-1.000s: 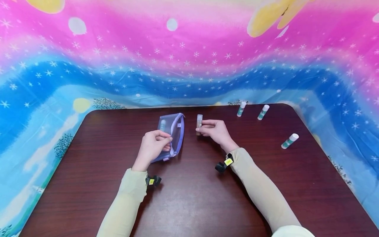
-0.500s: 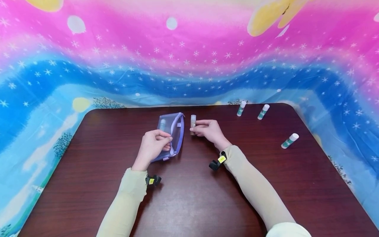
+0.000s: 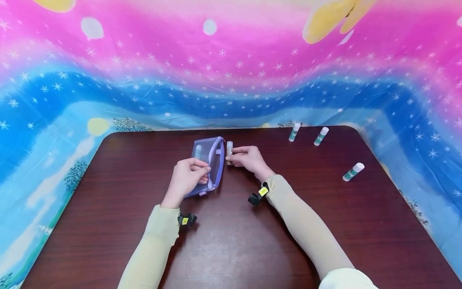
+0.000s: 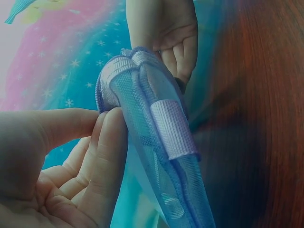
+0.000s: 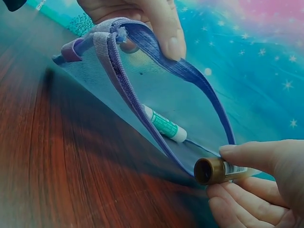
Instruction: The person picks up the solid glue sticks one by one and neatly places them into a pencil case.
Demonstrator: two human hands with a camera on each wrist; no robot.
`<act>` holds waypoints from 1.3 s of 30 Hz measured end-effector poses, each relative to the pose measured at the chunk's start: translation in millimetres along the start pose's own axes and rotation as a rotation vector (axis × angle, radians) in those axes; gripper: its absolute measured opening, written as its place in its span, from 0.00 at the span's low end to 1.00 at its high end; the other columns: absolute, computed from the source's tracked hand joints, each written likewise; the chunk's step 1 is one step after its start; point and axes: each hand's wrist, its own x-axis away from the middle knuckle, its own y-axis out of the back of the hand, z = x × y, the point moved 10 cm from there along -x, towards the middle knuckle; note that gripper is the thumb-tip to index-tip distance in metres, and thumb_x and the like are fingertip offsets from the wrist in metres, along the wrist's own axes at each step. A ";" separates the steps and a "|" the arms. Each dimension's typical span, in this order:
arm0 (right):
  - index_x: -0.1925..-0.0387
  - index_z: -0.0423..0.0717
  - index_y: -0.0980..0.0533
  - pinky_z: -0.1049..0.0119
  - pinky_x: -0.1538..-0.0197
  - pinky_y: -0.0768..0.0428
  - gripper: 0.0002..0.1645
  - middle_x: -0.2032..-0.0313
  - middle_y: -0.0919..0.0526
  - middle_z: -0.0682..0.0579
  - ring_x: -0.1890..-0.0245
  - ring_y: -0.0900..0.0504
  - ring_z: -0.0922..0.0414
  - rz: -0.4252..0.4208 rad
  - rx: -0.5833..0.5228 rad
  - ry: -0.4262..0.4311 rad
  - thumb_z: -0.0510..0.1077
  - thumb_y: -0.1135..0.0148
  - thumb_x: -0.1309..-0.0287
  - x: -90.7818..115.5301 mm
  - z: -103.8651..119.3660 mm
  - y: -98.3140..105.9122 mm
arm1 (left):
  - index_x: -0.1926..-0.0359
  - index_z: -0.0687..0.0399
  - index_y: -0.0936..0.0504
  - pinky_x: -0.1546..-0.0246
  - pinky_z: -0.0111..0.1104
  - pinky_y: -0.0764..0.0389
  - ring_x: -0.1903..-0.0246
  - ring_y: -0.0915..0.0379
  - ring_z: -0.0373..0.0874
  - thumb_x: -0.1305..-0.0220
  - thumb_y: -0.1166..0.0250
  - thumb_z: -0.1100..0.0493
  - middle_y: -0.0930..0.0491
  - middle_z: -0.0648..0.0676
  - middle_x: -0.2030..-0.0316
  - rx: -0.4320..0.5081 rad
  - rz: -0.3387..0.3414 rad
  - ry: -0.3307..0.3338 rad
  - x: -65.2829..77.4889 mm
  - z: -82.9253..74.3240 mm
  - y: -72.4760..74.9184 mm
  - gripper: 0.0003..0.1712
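Observation:
A purple mesh zip pouch lies on the table with its mouth spread towards the right. My left hand pinches the pouch's upper edge between thumb and fingers, also seen from the left hand in the left wrist view. Beside the mouth, my right hand pinches a glue stick with a clear cap and a brown base. In the right wrist view the brown base faces the camera at the pouch's rim. Inside the pouch lies a white-and-green glue stick, seen through the opening.
Two white-capped green glue sticks, one left and one right, are near the table's far right edge. A third glue stick is closer in. A colourful printed cloth hangs behind the dark wooden table.
My right hand has moved left with the brown-based glue stick, bringing it close to the pouch's mouth. The left hand and the pouch have stayed nearly still.

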 end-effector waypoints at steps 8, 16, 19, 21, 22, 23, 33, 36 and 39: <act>0.46 0.35 0.18 0.60 0.59 0.12 0.26 0.64 0.11 0.42 0.68 0.12 0.51 -0.005 0.027 -0.033 0.39 0.22 0.46 -5.0 -0.6 -12.0 | 0.59 0.65 0.14 0.73 0.37 0.12 0.77 0.15 0.48 0.35 0.29 0.65 0.14 0.58 0.73 0.009 0.002 -0.001 0.6 -0.1 -2.0 0.06; 0.46 0.35 0.18 0.61 0.60 0.12 0.27 0.64 0.12 0.43 0.68 0.12 0.52 -0.008 0.041 -0.064 0.41 0.21 0.47 -6.8 -4.2 -17.4 | 0.59 0.66 0.14 0.73 0.37 0.12 0.77 0.15 0.47 0.35 0.29 0.66 0.14 0.59 0.73 0.016 0.006 -0.005 1.3 -0.7 -1.7 0.07; 0.46 0.35 0.18 0.61 0.60 0.12 0.26 0.64 0.11 0.43 0.67 0.11 0.51 0.003 0.039 -0.076 0.42 0.22 0.46 -7.7 -6.7 -19.2 | 0.59 0.66 0.14 0.73 0.36 0.12 0.77 0.15 0.47 0.35 0.29 0.66 0.14 0.59 0.73 0.016 0.006 -0.006 1.4 -0.4 -1.7 0.07; 0.46 0.36 0.18 0.61 0.60 0.12 0.25 0.64 0.11 0.43 0.66 0.11 0.51 0.012 0.037 -0.078 0.42 0.22 0.45 -8.3 -7.6 -20.1 | 0.59 0.66 0.14 0.73 0.36 0.12 0.77 0.15 0.47 0.35 0.29 0.66 0.14 0.59 0.73 0.014 0.007 -0.008 1.3 -0.5 -2.0 0.07; 0.46 0.36 0.18 0.61 0.59 0.12 0.25 0.64 0.11 0.43 0.66 0.11 0.50 0.016 0.036 -0.076 0.42 0.23 0.44 -8.3 -7.5 -20.7 | 0.59 0.66 0.14 0.73 0.36 0.12 0.77 0.15 0.47 0.35 0.29 0.66 0.14 0.59 0.73 0.013 0.008 -0.009 1.2 -0.3 -2.0 0.07; 0.46 0.36 0.18 0.61 0.59 0.12 0.25 0.63 0.11 0.43 0.65 0.11 0.50 0.021 0.034 -0.073 0.42 0.23 0.44 -8.2 -7.1 -21.3 | 0.60 0.66 0.13 0.73 0.36 0.12 0.77 0.15 0.47 0.35 0.29 0.66 0.14 0.59 0.73 0.015 0.007 -0.007 1.0 0.0 -1.9 0.06; 0.49 0.38 0.17 0.61 0.59 0.12 0.24 0.63 0.11 0.43 0.65 0.11 0.50 0.008 0.038 -0.043 0.49 0.24 0.41 -2.6 -0.2 -20.6 | 0.59 0.66 0.14 0.72 0.36 0.12 0.77 0.15 0.47 0.35 0.30 0.65 0.14 0.60 0.72 0.006 0.007 -0.014 0.8 -1.1 0.0 0.06; 0.49 0.38 0.16 0.61 0.59 0.12 0.23 0.62 0.11 0.43 0.65 0.11 0.50 0.000 0.045 -0.031 0.49 0.26 0.39 -0.8 1.8 -19.5 | 0.59 0.66 0.13 0.72 0.36 0.12 0.77 0.15 0.47 0.35 0.30 0.65 0.14 0.59 0.72 0.001 0.007 -0.011 1.6 -1.6 0.7 0.07; 0.48 0.39 0.16 0.61 0.59 0.12 0.23 0.61 0.11 0.42 0.64 0.11 0.50 -0.011 0.054 -0.023 0.50 0.27 0.38 1.9 4.2 -17.6 | 0.59 0.65 0.13 0.72 0.36 0.12 0.77 0.15 0.47 0.34 0.30 0.65 0.14 0.58 0.72 -0.001 0.009 -0.006 1.7 -1.2 0.9 0.06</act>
